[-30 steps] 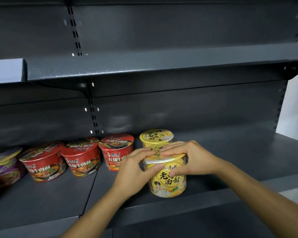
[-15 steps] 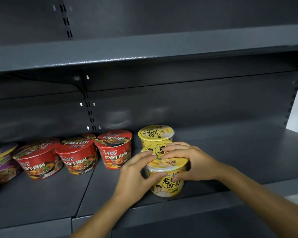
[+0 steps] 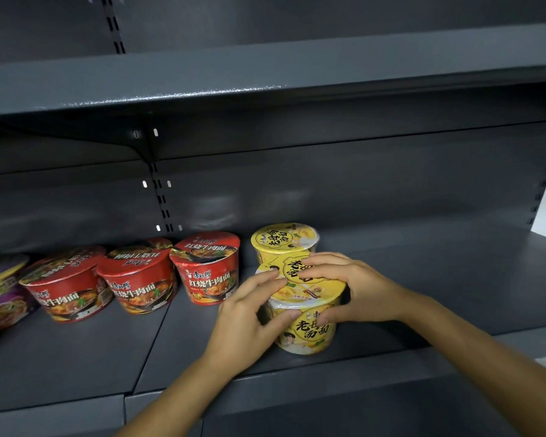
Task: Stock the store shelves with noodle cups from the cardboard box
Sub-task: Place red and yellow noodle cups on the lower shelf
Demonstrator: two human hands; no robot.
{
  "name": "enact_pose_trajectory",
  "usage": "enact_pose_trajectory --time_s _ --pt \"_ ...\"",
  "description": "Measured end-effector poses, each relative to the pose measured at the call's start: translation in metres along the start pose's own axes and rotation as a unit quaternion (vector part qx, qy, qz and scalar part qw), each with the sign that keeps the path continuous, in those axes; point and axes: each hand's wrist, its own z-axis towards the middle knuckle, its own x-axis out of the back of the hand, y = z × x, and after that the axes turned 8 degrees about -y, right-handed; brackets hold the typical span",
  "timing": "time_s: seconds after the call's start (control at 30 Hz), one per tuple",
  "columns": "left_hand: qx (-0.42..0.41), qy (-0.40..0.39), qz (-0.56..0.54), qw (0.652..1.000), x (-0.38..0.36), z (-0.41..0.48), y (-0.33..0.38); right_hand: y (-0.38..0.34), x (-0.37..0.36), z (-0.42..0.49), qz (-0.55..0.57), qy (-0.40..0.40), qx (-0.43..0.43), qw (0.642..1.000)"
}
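L hand: curled round the 9 o'clock side of the front yellow cup, thumb on the wall, fingertips up at the lid rim.
R hand: wraps the same cup from 3 o'clock, fingers lying over the lid, thumb on the wall under the rim.
Cup in hand: near the front lip of the lower shelf. Its base looks down on the board, but I can't tell if it's fully seated.
Behind it: back yellow cup at 12 o'clock, touching or just abt touching. The front cup's lid hides the gap.
Row to 9–10 o'clock: three red cups, near one, middle one, far one, then a purple cup at the frame edge (partly cut off).
Done so far: six cups on this shelf incl. the one I'm holding, grouped by colour.
Left to do: I judge let go, square up the label, then more cups. The board toward 3 o'clock shows no cups, nor does the upper shelf as far as I see it.
Cardboard box: not in view, so no idea how many cups remain.
Progress est.: early to mid, I'd say. One row started, lots of room.
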Motion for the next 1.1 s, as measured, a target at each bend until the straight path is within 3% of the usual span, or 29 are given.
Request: enact_pose_trajectory --time_s 1.1 --pt "0.007 -0.041 0.057 0.997 0.006 0.003 0.004 -0.017 0.007 -0.004 -0.073 -0.027 -0.039 0.996"
